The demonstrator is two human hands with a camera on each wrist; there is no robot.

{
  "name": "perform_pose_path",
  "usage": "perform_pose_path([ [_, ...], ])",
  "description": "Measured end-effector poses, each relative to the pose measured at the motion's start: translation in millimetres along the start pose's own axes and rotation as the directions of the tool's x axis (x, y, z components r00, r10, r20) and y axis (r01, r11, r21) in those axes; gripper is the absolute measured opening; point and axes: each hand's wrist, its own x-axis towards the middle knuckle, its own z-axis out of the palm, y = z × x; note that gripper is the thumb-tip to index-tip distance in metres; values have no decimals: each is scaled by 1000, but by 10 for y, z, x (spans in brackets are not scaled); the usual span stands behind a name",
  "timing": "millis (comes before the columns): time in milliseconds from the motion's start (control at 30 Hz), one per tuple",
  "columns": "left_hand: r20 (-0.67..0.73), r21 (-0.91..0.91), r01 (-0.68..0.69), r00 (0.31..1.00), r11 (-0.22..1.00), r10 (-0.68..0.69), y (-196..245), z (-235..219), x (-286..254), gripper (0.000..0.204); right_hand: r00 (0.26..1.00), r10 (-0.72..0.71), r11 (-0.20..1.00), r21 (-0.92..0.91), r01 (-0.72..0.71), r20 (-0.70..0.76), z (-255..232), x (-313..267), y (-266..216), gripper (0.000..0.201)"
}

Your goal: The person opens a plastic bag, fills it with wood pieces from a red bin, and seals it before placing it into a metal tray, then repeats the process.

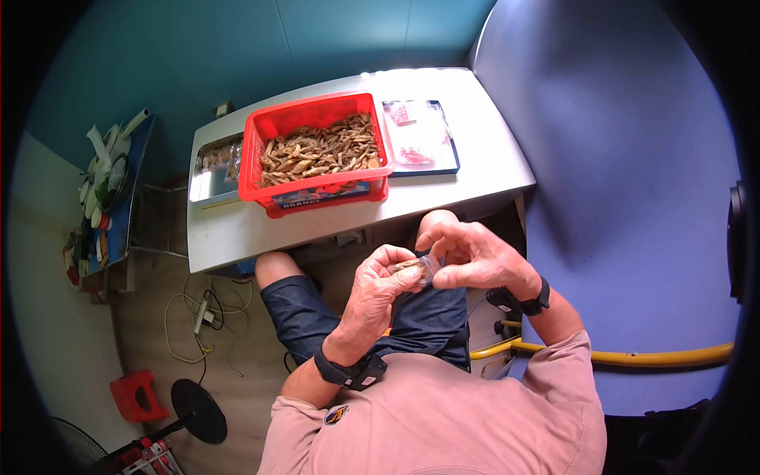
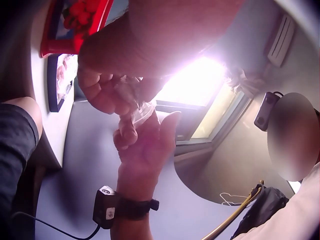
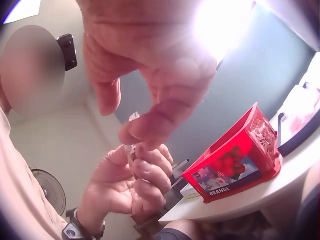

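Observation:
A small clear plastic bag (image 1: 428, 267) with brown dried pieces inside is pinched between the thumb and fingers of the left hand (image 1: 372, 289), above the lap. The right hand (image 1: 480, 257) is at the bag's right end, thumb spread away from bent fingers. In the right wrist view, the right hand's fingertips (image 3: 134, 131) touch the bag's tip (image 3: 134, 116), while the left hand (image 3: 127, 182) grips lower down. The left wrist view shows the clear film (image 2: 144, 113) between both hands; the left fingers partly hide the contents.
A red basket (image 1: 378, 142) full of brown dried pieces stands on the white table (image 1: 491, 134). Trays with bagged pieces (image 1: 413, 155) flank it. A blue side table (image 1: 136, 182) holds clutter at left; cables and a red object (image 1: 127, 400) lie on the floor.

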Motion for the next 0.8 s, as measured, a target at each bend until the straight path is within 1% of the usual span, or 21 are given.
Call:
perform_pose_path([
  [33,2,-9,-12,1000,1000,12,3,-13,-2,27,995,91,992,-93,-88,31,-7,-33,-39,44],
  [100,1,-20,-24,1000,1000,24,14,-39,-10,27,1000,-2,976,-219,-4,-28,95,-13,22,33],
  [133,8,-24,-2,1000,1000,2,18,-56,-18,27,1000,-1,976,-218,-5,-27,98,-9,72,33],
  [200,14,-28,18,1000,999,-18,28,-79,-29,27,999,35,990,-137,-38,-23,92,-6,153,26],
  [233,24,-60,55,998,997,-54,35,-88,-34,26,999,36,990,-137,-38,-21,103,-4,152,26],
  [267,35,-93,92,995,991,-89,39,-98,-45,26,995,82,994,-71,-86,-49,120,-3,147,25],
  [300,31,-95,90,996,991,-87,45,-112,-56,26,989,130,991,-5,-130,-72,134,1,141,24],
  [333,38,-100,113,993,989,-109,51,-129,-72,25,989,131,991,-5,-132,-66,147,5,132,24],
  [400,39,-107,133,991,985,-130,54,-166,-98,24,977,174,984,50,-169,-125,173,13,120,20],
  [467,66,-90,137,989,986,-132,32,-217,-103,20,980,171,984,73,-165,-99,189,19,179,20],
  [600,50,-61,107,993,992,-104,5,-257,-116,17,983,177,977,128,-171,-39,241,29,236,21],
  [700,47,-58,111,993,992,-109,-8,-259,-137,17,987,163,979,120,-162,5,234,14,309,22],
  [800,61,-7,148,987,989,-148,-19,-259,-151,18,980,194,973,135,-188,-36,210,-2,336,17],
])
